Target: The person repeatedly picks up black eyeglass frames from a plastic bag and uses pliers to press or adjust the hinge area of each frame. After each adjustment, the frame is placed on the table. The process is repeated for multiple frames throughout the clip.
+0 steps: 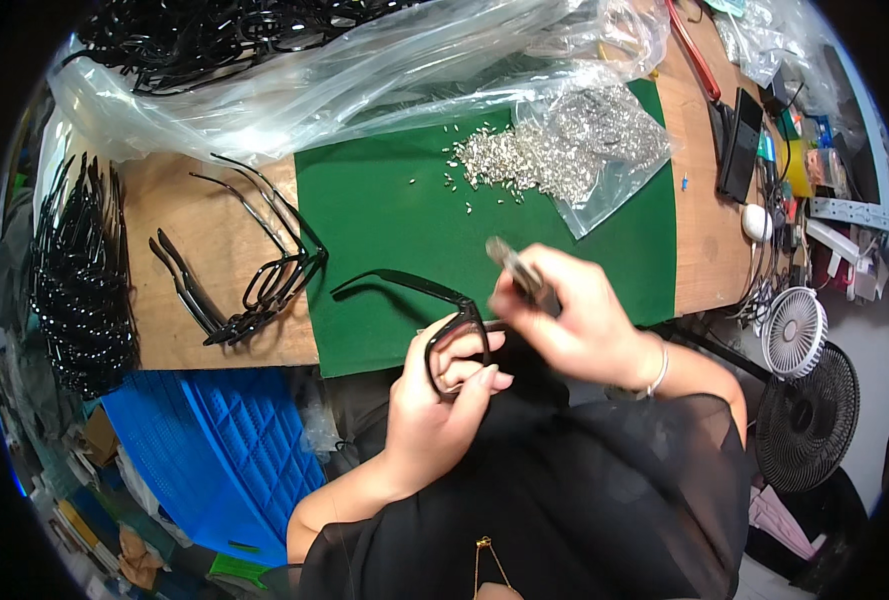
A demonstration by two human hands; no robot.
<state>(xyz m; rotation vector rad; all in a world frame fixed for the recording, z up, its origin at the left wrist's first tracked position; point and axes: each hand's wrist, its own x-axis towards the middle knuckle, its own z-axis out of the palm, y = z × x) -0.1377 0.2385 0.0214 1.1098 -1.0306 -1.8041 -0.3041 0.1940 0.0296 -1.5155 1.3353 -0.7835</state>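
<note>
My left hand (434, 400) is closed on a black eyeglass frame (460, 312), its fingers showing through a lens opening. One temple arm of that frame stretches out to the left over the green mat (394, 200). Right of it and apart from it, my right hand (579, 315) is closed around a short metal hand tool (526, 280) with a greyish, blurred tip; its exact kind cannot be made out. Small silvery metal pieces (509, 160) lie heaped on the mat, spilling from a clear plastic bag (604, 150).
Several black eyeglass frames (274, 275) rest on the wood to the left, beside a dense stack of black frames (82, 280). Clear plastic sheeting (294, 105) lies along the back. At right are a phone (740, 145), cables and fans (794, 330). A blue crate (204, 450) stands below.
</note>
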